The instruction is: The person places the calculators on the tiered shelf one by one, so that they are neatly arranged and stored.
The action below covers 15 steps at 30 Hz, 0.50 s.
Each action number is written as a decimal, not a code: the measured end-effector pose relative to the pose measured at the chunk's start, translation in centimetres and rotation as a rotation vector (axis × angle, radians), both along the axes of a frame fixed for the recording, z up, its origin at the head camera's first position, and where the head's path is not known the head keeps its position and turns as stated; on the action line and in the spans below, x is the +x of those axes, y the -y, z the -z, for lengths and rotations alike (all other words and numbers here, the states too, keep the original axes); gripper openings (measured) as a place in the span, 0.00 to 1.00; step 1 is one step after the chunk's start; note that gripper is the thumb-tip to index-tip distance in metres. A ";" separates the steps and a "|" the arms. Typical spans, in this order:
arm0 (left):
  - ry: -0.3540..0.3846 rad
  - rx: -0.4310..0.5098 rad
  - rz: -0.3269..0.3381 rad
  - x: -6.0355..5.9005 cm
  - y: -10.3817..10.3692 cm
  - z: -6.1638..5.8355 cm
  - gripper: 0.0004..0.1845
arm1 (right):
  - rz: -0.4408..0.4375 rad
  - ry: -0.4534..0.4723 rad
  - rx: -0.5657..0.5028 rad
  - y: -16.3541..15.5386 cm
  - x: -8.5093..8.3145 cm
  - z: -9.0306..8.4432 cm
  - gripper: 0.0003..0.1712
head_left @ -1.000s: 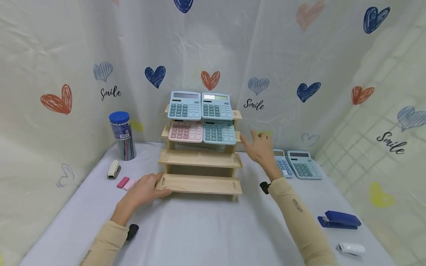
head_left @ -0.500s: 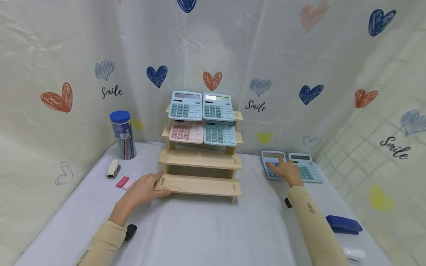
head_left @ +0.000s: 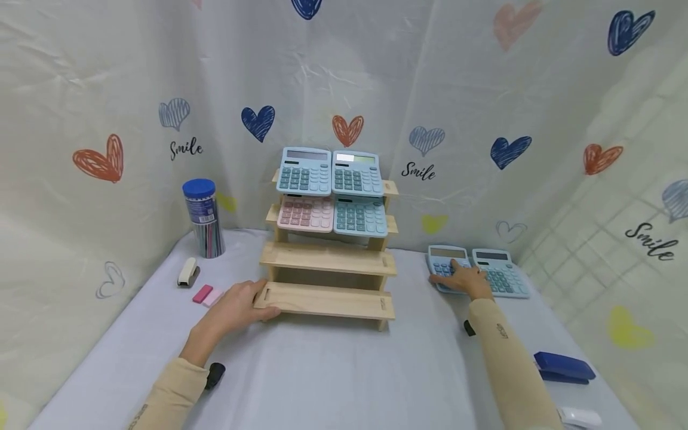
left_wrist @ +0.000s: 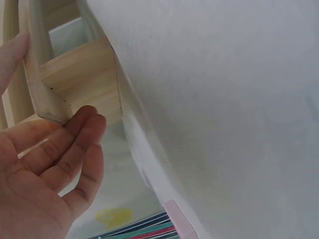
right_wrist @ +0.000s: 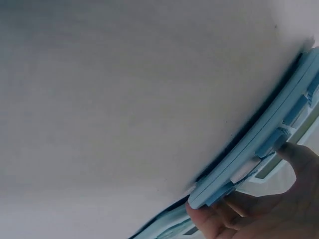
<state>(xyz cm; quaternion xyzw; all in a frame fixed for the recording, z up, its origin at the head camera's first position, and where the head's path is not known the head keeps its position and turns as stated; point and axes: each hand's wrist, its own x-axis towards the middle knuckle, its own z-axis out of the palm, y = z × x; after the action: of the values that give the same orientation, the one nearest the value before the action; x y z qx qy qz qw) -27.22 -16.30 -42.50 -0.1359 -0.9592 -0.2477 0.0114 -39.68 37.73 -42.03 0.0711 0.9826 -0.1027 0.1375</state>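
Loosely bent, the left hand point(head_left: 236, 306) pinches the rack point(head_left: 328, 300).

Seeing smooth, matt, unpainted-looking wood along the stepped rack point(head_left: 328, 258), showing a faint grain; finding smooth plastic on the light blue calculators point(head_left: 442, 266) and the pink calculator point(head_left: 305, 214), turning glossy at one display window point(head_left: 346, 157) (catching a white glare); noticing shiny, creased, plastic-looking sheeting in the printed curtain point(head_left: 376, 71); seeing matt white cloth, gently wrinkling, in the tablecloth point(head_left: 333, 382); finding clear, glossy plastic in the canister point(head_left: 210, 240) under a smooth blue plastic lid point(head_left: 199, 188); noticing soft, matt cloth on the beige sleeves point(head_left: 507, 361)
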 end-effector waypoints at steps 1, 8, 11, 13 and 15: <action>-0.002 0.000 0.000 0.0 0.0 -0.1 0.43 | 0.000 -0.006 0.002 0.1 0.0 -0.1 0.65; -0.009 -0.003 0.015 -0.1 0.0 -0.2 0.43 | -0.034 -0.068 0.032 0.8 1.0 -0.3 0.64; -0.008 0.001 0.014 -0.1 0.0 -0.1 0.43 | -0.074 -0.102 0.028 1.4 2.0 -0.8 0.63; -0.011 0.002 0.012 -0.1 0.1 0.0 0.42 | -0.095 -0.130 0.010 1.9 2.8 -1.3 0.63; -0.013 0.004 0.013 -0.1 0.1 0.1 0.42 | -0.119 -0.173 -0.006 2.5 3.7 -1.9 0.62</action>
<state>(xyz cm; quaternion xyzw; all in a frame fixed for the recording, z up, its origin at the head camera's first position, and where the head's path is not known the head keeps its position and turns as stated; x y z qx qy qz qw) -27.31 -16.40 -42.64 -0.1436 -0.9577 -0.2489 0.0166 -35.94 35.18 -40.11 0.0033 0.9930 -0.1029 0.0582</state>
